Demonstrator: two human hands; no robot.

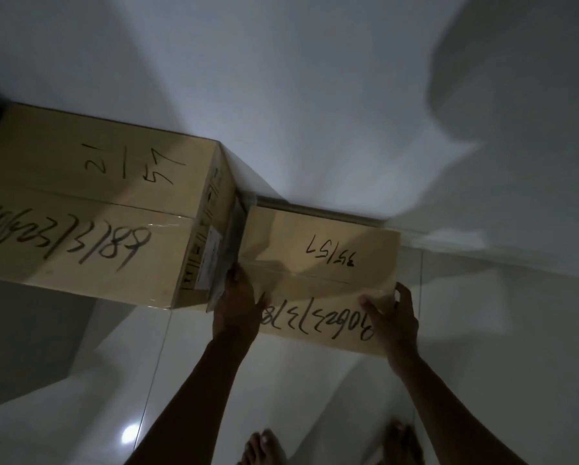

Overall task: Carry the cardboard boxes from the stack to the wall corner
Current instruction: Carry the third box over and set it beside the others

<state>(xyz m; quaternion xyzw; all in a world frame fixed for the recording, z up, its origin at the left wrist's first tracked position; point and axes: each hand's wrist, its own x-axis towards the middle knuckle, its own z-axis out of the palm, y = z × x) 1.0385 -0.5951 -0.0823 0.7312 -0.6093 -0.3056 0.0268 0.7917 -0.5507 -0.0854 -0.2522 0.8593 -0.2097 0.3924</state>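
Observation:
A low cardboard box [328, 260] with black handwritten numbers lies on the floor against the white wall, right beside a taller stack of cardboard boxes [93, 209]. My left hand [239, 303] grips the low box's left side, in the gap next to the stack. My right hand [393, 317] holds its near right corner, fingers curled over the top edge. Both forearms reach down from the bottom of the view.
The white wall [315, 95] fills the upper half, meeting the glossy white tiled floor [180, 380] behind the boxes. My bare feet [264, 448] stand on the tiles near the bottom edge. A dark object shows at the far left edge.

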